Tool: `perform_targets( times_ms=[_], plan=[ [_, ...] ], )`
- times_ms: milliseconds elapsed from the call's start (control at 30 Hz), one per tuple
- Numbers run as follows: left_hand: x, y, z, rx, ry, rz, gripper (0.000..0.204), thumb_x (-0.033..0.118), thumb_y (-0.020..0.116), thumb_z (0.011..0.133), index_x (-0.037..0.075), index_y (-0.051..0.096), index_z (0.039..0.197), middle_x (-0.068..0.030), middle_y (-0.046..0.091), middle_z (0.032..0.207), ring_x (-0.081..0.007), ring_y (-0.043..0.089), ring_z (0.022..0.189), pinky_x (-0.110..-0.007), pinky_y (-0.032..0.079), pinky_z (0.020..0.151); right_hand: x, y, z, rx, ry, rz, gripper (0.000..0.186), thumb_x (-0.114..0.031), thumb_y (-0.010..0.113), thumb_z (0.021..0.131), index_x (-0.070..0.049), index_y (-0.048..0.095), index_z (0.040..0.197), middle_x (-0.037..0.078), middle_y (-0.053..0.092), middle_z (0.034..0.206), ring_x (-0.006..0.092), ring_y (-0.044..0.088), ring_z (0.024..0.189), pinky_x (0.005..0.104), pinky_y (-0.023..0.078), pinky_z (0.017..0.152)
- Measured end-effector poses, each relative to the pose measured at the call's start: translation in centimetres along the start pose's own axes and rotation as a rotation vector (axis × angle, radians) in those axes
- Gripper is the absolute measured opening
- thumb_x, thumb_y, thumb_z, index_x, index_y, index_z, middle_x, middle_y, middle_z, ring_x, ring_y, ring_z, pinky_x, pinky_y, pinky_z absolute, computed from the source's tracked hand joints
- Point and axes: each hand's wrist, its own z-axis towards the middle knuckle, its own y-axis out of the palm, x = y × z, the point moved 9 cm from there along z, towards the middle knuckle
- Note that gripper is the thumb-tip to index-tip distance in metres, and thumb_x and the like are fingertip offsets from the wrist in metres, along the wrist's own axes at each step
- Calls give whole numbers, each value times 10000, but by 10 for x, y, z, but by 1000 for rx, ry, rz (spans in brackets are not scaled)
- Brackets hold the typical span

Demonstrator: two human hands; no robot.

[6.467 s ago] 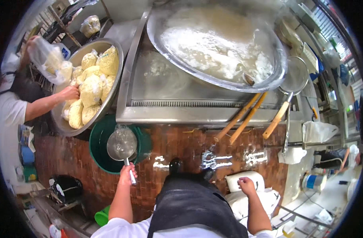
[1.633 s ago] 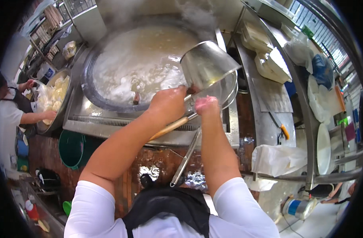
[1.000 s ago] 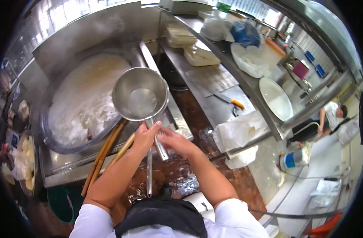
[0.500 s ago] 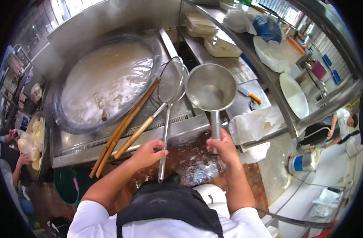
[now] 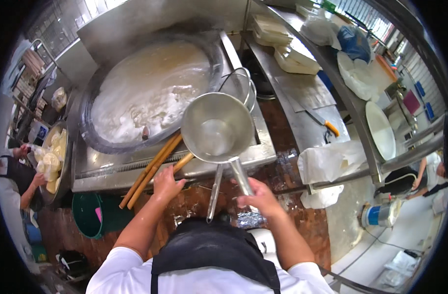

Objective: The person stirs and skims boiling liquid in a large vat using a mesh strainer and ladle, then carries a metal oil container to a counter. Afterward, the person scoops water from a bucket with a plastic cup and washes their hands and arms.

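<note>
My right hand point(image 5: 254, 196) is closed round the handle of a steel saucepan-shaped ladle point(image 5: 216, 127), whose empty-looking bowl is held over the cooker's front right. My left hand point(image 5: 167, 183) has its fingers apart beside the wooden handles point(image 5: 150, 172) lying across the cooker edge. Behind the ladle, wire strainers point(image 5: 241, 78) are partly hidden; one long metal handle point(image 5: 213, 196) hangs down between my hands. A large wide pot point(image 5: 91, 112) of steaming, foamy cloudy liquid sits on the cooker.
A co-worker point(image 5: 15, 179) stands left by a bowl point(image 5: 64, 171) of pale bags. A green bucket point(image 5: 79, 215) is below. Right are steel shelves point(image 5: 322, 59) with tubs, bags, a white dish and an orange-handled tool point(image 5: 330, 127). Another person point(image 5: 432, 171) bends at far right.
My left hand has let go of the ladle handle since a second ago and moved left toward the wooden handles. The ladle has shifted left over the strainers in the last half second.
</note>
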Motion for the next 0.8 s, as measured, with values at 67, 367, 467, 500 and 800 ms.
perform_targets(
  times_ms=[67, 367, 467, 500, 800],
  plan=[
    [3, 5, -4, -132, -58, 81, 741, 426, 715, 765, -33, 477, 1297, -222, 537, 1261, -362, 499, 1194, -451, 396, 1013, 8, 18, 29, 5, -25, 40, 598, -90, 697, 796, -2, 453, 1334, 3, 600, 805, 102, 578, 659, 254, 482, 655],
    [30, 8, -29, -66, 240, -178, 676, 371, 727, 746, -15, 525, 1264, -218, 568, 1206, -381, 534, 1140, -444, 423, 985, 32, 38, 120, 189, -208, 211, 467, -105, 621, 861, 1, 461, 1287, 29, 581, 824, 123, 573, 654, 275, 484, 631],
    [-8, -45, -25, 237, 242, -83, 602, 355, 715, 765, -7, 548, 1217, -208, 561, 1203, -388, 520, 1137, -457, 419, 978, 38, 38, 125, 233, -224, 184, 322, -91, 657, 852, -25, 511, 1132, 19, 594, 806, 108, 574, 683, 262, 461, 635],
    [-32, -56, -23, 310, 201, -22, 574, 347, 711, 772, -3, 557, 1199, -202, 564, 1188, -390, 520, 1123, -464, 421, 966, 42, 38, 128, 264, -220, 161, 285, -92, 654, 855, -33, 520, 1100, 16, 593, 795, 105, 572, 685, 263, 456, 633],
    [-126, -18, -42, -120, 7, -187, 456, 284, 660, 809, 41, 573, 1184, -223, 600, 1103, -382, 577, 1050, -465, 466, 903, 112, 78, 164, 375, 49, -162, 323, -333, 686, 857, -46, 564, 941, 33, 633, 786, 130, 622, 637, 277, 502, 534]
  ],
)
